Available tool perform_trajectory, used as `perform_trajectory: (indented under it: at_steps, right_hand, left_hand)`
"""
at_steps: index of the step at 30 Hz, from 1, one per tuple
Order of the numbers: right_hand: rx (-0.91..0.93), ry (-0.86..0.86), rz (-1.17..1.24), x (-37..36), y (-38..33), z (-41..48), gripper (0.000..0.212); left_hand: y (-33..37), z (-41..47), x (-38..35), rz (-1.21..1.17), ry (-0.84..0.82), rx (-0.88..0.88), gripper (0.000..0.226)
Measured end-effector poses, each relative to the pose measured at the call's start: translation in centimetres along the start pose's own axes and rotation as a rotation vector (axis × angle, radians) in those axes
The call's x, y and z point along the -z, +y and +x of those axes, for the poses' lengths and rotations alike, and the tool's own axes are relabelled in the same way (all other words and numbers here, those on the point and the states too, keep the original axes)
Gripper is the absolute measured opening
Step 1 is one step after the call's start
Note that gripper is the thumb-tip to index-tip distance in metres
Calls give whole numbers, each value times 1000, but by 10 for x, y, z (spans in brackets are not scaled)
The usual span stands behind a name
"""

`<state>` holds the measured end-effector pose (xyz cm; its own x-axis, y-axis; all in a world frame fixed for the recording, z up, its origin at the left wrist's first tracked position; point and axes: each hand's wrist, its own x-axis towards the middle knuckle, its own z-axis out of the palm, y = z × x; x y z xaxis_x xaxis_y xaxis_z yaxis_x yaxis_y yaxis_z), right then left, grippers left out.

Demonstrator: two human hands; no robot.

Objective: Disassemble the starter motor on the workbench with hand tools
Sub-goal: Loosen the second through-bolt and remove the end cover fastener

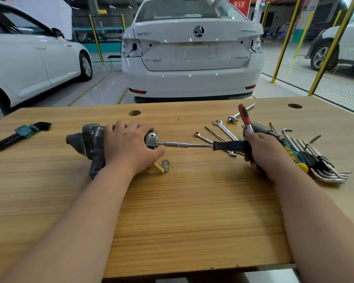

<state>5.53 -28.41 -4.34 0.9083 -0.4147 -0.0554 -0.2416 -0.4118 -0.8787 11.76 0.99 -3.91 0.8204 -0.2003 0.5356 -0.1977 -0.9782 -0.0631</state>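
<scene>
The grey starter motor (90, 141) lies on its side on the wooden workbench (192, 211), its round end cap (151, 137) facing right. My left hand (129, 146) is clamped over the motor's body, hiding its middle. My right hand (264, 152) grips the black handle of a nut driver (229, 145). Its steel shaft and socket (176, 144) run level to the left and meet the end cap. A yellow wire with a metal terminal lug (164, 166) pokes out below my left hand.
Loose spanners (223, 131), a red-handled ratchet (244, 117), an extension bar (240, 113) and a fan of hex keys (315, 160) lie behind and right of my right hand. A black hex key set (23, 132) lies at far left. White cars stand beyond the bench.
</scene>
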Motion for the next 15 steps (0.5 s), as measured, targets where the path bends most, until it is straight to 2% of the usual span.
perform_trajectory:
  at_steps: [2,4,7,10,12,15]
  right_hand:
    - [31,-33,-1,2,2,1,42]
    - [26,-93,111,4,6,3,29]
    - [-57,-199,572,4,5,5,5]
    - [-104,-283,949,2,4,4,22]
    - [-107,-269,1008,-2,2,0,24]
    - [-122,-180,955,-5,-2,-8,13]
  left_hand:
    - [0,0,-1,5,6,1,72]
    - [0,1,-2,14,1,-4,72]
    - [-1,1,-3,28,0,-13,73]
    - [-2,2,-2,26,-16,-19,74]
    - [-2,3,0,24,-31,-23,74]
    - [-2,3,0,31,-55,-30,76]
